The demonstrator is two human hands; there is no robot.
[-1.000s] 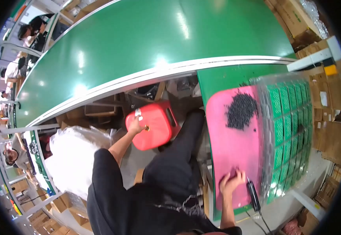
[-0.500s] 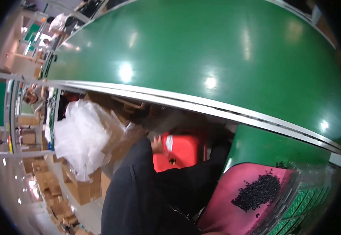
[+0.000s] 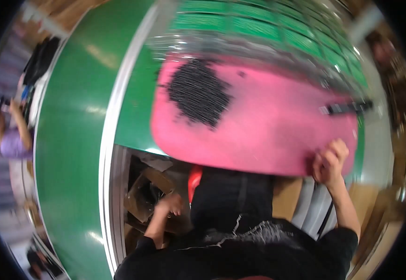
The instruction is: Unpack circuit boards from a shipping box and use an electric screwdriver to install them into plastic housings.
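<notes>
Facing the pink mat [image 3: 268, 135], you have brought your left hand [image 3: 169, 205] away from the red stool [image 3: 194, 182], where it rested a moment ago; only a red sliver now shows beside your leg. So that hand is clear of the stool, over an open cardboard box [image 3: 142, 205] beside the green table [image 3: 79, 126]. Its fingers look loosely bent, but blur hides the grip; I cannot tell whether it pinches anything. Your right hand [image 3: 331, 161] is over the mat's near right part, fingers curled inward, and whether something sits inside them cannot be told. The pile of small black pieces [image 3: 198, 93] lies at the mat's left end, well apart from both hands. A black tool [image 3: 347, 107] lies nearer your right hand, by the far right corner, with green packs [image 3: 254, 28] under clear plastic beyond.
</notes>
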